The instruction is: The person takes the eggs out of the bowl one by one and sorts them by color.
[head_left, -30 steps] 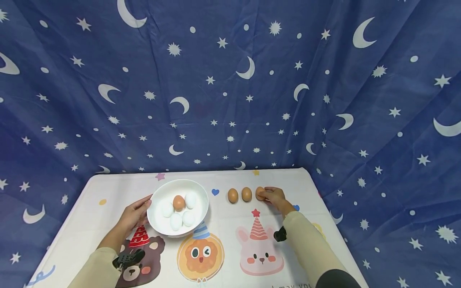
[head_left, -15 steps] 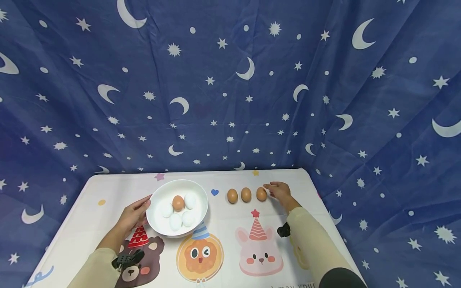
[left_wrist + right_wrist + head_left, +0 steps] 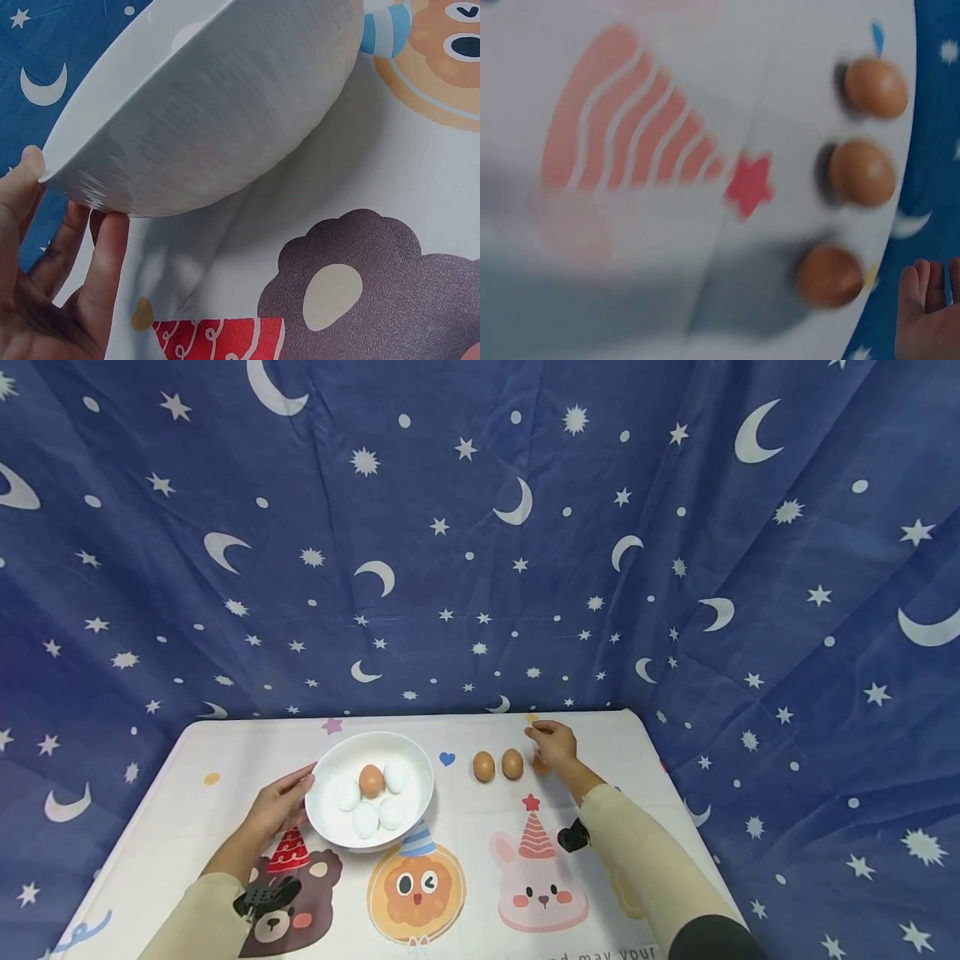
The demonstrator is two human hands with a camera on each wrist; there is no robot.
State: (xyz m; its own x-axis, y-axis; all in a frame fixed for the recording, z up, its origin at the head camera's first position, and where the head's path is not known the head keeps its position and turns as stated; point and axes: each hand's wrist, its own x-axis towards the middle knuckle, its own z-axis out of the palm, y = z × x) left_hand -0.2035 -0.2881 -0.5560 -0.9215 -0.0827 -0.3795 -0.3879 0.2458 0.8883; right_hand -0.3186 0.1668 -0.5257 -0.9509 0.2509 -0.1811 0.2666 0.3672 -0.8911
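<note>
A white bowl [image 3: 382, 747] stands on the left half of the table, holding one brown egg [image 3: 371, 781] and several white eggs [image 3: 366, 820]. My left hand [image 3: 275, 807] grips its left rim; in the left wrist view the thumb lies at the rim and the fingers support the bowl [image 3: 225, 135] from below. Three brown eggs form a row right of the bowl: the left egg [image 3: 483, 767], the middle egg [image 3: 512, 764] and the right egg [image 3: 541, 765]. Above the right egg, partly covering it, is my right hand [image 3: 557, 745], holding nothing, fingers extended [image 3: 930, 322].
A white tablecloth [image 3: 465, 818] printed with cartoon animals and party hats covers the table. Behind the row of eggs lies the table's far edge, with a dark blue curtain [image 3: 450, 568] of moons and stars hanging beyond it.
My right hand has let go of the right brown egg, drawn off to the right, then risen and shifted left over it. The left hand and bowl have stayed put.
</note>
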